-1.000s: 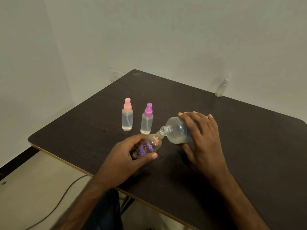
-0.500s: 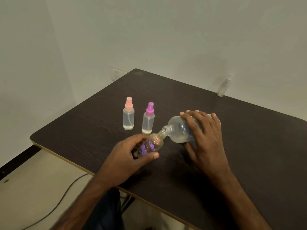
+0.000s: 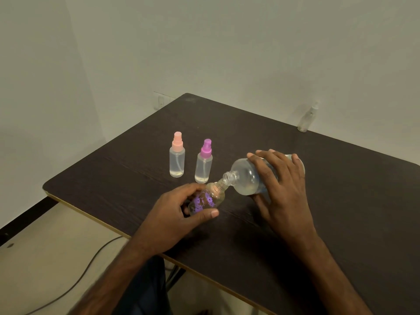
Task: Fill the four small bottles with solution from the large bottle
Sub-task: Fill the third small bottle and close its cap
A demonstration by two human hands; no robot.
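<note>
While printed bottle is clasped by left grip, large bottle is held tipped by right grip, mouths touching.

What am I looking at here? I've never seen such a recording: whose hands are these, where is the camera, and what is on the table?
No machine here: a person works with two bare hands, and the one camera sits on their head, looking forward and down. The left hand grips a small printed bottle, tilted, cap off. The right hand holds the large bottle tipped over, its open mouth at the small bottle's neck, as for pouring; no stream can be made out. On the dark table stand a pink-capped bottle and a purple-capped bottle, upright, both seemingly holding clear liquid. One more clear bottle stands at the far edge by the wall.
</note>
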